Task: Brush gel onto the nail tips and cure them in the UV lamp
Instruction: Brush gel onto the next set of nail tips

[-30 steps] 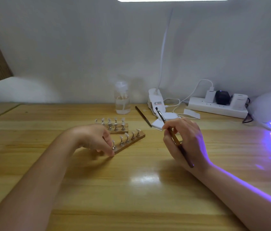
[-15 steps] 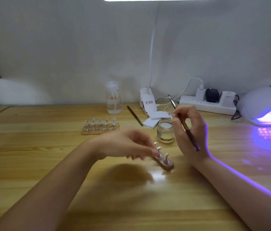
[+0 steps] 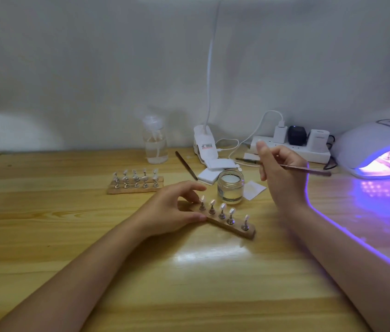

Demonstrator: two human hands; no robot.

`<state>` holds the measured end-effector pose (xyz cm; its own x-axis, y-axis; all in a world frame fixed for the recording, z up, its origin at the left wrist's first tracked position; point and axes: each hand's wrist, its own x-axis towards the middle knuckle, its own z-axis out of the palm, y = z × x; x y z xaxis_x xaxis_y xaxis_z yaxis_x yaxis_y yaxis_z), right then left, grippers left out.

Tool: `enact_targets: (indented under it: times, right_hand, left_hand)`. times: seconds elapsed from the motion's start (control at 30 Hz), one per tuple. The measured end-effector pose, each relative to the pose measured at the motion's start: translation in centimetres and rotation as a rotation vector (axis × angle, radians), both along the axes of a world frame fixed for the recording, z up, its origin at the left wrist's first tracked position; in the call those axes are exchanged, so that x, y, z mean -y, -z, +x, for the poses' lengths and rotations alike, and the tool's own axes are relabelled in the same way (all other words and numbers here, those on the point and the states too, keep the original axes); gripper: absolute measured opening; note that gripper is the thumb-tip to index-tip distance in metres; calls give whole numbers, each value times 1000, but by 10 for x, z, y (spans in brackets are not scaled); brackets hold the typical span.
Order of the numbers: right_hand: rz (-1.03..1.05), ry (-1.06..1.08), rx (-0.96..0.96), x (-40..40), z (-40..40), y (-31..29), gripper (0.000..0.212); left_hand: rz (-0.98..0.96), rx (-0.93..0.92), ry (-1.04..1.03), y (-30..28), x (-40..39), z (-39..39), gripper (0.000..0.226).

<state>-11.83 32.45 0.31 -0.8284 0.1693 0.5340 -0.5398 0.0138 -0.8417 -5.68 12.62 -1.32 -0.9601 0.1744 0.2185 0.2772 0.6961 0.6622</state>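
Nail tips [image 3: 222, 207] stand on wooden table [image 3: 45, 224] below grey wall [image 3: 93, 68].

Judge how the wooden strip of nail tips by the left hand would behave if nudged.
The wooden strip looks narrow and flat, so it would probably slide or pivot rather than tip. The five nail tips stand on thin stems, likely easily knocked. It seems light.

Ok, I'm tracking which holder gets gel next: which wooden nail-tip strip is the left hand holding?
The single-row strip near the gel jar, held by the left hand. The double-row holder sits untouched behind.
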Motion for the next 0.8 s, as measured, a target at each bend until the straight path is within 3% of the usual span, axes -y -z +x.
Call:
enact_targets:
  times: [0.2,0.43,0.63,0.8]
  right_hand:
    - [-8,-127,211,-10,-7,-18,31]
    - [52,-394,342,-20,-10,-34,30]
    - [323,-168,131,-14,-13,-27,35]
    - [533,-85,126,-5,-24,-30,44]
  left_hand:
    - [55,-80,-7,9,-27,-2,25]
    - [55,-194,-69,16,-33,-4,20]
    - [82,-181,-74,16,-34,-4,19]
    - [161,-142,-97,19,-32,-6,17]
